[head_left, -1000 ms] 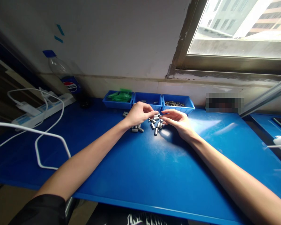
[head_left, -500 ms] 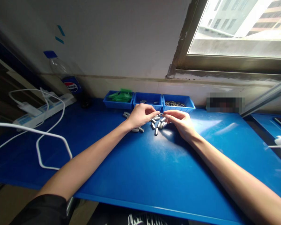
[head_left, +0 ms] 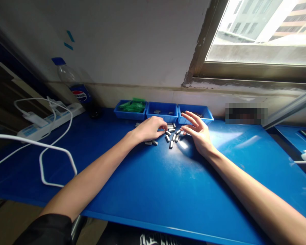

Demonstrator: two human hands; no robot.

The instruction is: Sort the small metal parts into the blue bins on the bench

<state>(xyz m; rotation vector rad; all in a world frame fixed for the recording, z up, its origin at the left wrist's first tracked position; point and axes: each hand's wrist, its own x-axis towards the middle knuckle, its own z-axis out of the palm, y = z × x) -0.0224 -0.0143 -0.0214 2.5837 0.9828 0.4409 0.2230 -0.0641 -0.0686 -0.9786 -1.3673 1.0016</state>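
Observation:
My left hand [head_left: 151, 129] is low over the loose small metal blocks, its fingers curled and pressed together. Whatever those fingers hold, if anything, is hidden. To the right, my right hand [head_left: 198, 133] has its fingers apart with nothing in them, in front of the blue bin of thin dark metal pieces [head_left: 209, 116]. Between the hands lie several short silver blocks with dark sides, among them a block [head_left: 171, 144] at the front of the group. Others, such as a block [head_left: 155, 142], lie just below my left hand.
Against the wall, a blue bin [head_left: 117, 114] holds green plastic packets [head_left: 132, 105]; the middle blue bin [head_left: 162, 117] has a few small blocks. A cola bottle [head_left: 81, 93], a power strip [head_left: 53, 117] and white cables [head_left: 72, 160] occupy the left. A blurred dark object [head_left: 246, 114] stands under the window.
My hands have come apart from their fingertip-to-fingertip position. The left has moved slightly left and down towards the blocks with fingers curled; the right has spread its fingers.

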